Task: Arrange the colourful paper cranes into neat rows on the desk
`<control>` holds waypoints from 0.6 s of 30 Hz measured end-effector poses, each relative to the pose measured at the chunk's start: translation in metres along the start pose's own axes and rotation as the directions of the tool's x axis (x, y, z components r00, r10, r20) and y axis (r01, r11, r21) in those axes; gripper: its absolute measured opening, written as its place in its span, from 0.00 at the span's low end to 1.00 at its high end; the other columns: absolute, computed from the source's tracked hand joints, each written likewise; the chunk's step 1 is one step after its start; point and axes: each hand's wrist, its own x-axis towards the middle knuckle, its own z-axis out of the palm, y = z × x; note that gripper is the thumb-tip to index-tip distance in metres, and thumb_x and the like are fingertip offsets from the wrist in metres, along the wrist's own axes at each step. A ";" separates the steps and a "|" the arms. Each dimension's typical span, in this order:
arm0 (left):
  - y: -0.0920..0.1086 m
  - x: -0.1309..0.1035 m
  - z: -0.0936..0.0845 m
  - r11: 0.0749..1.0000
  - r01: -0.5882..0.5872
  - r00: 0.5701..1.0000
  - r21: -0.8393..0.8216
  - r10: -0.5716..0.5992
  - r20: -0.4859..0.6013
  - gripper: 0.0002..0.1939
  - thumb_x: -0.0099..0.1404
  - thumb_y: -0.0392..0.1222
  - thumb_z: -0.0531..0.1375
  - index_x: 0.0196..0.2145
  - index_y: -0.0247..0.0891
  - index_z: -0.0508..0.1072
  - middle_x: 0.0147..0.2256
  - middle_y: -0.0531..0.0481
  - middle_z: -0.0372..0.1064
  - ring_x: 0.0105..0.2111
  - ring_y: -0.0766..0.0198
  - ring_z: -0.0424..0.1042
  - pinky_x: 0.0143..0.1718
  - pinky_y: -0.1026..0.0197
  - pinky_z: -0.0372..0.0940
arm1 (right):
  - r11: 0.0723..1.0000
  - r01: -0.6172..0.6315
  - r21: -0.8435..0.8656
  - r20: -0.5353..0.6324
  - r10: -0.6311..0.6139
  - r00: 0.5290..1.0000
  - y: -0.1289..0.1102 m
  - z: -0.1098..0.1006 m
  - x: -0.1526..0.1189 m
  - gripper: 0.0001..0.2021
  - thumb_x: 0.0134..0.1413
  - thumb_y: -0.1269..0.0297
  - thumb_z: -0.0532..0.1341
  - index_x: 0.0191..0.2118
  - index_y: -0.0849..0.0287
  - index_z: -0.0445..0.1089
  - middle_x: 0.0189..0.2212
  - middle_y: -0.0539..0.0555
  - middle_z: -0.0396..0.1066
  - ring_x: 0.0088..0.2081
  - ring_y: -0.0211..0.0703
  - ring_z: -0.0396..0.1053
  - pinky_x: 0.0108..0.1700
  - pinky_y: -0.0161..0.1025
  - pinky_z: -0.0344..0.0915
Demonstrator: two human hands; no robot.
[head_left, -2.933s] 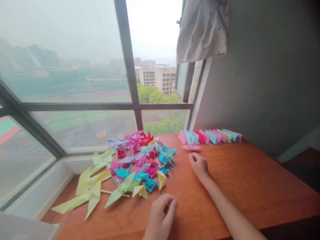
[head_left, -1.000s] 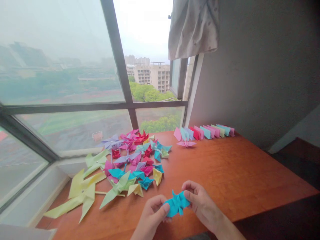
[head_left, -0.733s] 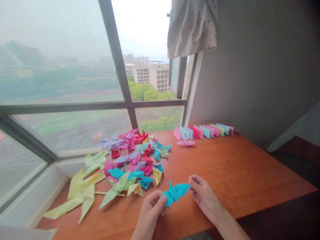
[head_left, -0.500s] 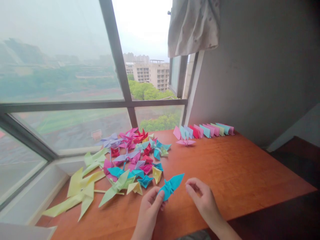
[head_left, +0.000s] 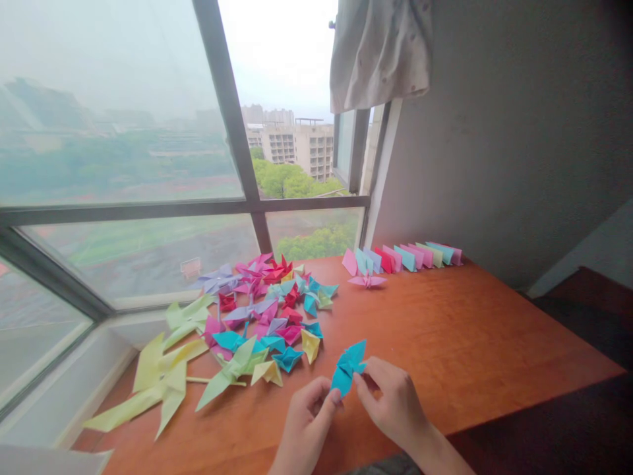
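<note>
A bright blue folded paper crane (head_left: pixel 348 367) is held above the wooden table (head_left: pixel 445 330), near its front edge. My left hand (head_left: pixel 311 412) pinches its lower left end between thumb and fingers. My right hand (head_left: pixel 393 399) has thumb and forefinger closed on a small point at the crane's right side. To the left of the hands lie folded paper pieces, among them a yellow one (head_left: pixel 267 373) and a blue one (head_left: pixel 287 359).
Yellow pinwheel (head_left: pixel 165 379) and green pinwheel (head_left: pixel 235 369) lie at the left. Colourful folded pieces crowd the window side. A row of folded papers (head_left: pixel 408 259) stands at the back, with a pink crane (head_left: pixel 367 281) before it.
My right hand has moved left and taken hold of the blue crane's right side. The crane, still in my left hand, has shifted slightly right and turned.
</note>
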 end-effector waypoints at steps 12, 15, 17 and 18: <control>0.003 -0.002 0.001 0.993 -0.028 1.000 0.113 0.027 0.009 0.22 0.67 0.56 0.56 0.26 0.36 0.72 0.25 0.50 0.68 0.27 0.64 0.65 0.29 0.66 0.59 | 0.654 -0.545 -0.524 -0.046 0.618 0.785 0.138 -0.046 0.080 0.13 0.63 0.57 0.53 0.37 0.55 0.72 0.35 0.54 0.75 0.33 0.42 0.71 0.29 0.35 0.50; 0.002 -0.002 0.001 0.993 -0.026 1.000 0.118 0.025 0.014 0.22 0.68 0.56 0.55 0.26 0.36 0.72 0.25 0.50 0.68 0.27 0.64 0.65 0.29 0.66 0.59 | 0.624 -0.547 -0.558 -0.037 0.640 0.767 0.147 -0.044 0.097 0.14 0.65 0.57 0.52 0.40 0.55 0.72 0.39 0.55 0.75 0.36 0.45 0.72 0.31 0.36 0.54; 0.002 -0.002 0.001 0.993 -0.023 1.000 0.119 0.022 0.016 0.23 0.68 0.57 0.55 0.26 0.36 0.72 0.25 0.50 0.68 0.28 0.63 0.65 0.30 0.66 0.59 | 0.622 -0.547 -0.561 -0.036 0.641 0.766 0.151 -0.041 0.107 0.14 0.65 0.57 0.51 0.40 0.56 0.72 0.40 0.57 0.75 0.38 0.47 0.72 0.33 0.36 0.56; 0.003 -0.002 0.001 0.993 -0.021 1.000 0.120 0.020 0.015 0.23 0.68 0.57 0.55 0.26 0.36 0.72 0.25 0.49 0.68 0.28 0.63 0.65 0.29 0.66 0.59 | 0.620 -0.547 -0.562 -0.035 0.643 0.765 0.153 -0.039 0.111 0.14 0.65 0.57 0.51 0.41 0.56 0.72 0.40 0.57 0.75 0.39 0.47 0.73 0.34 0.36 0.57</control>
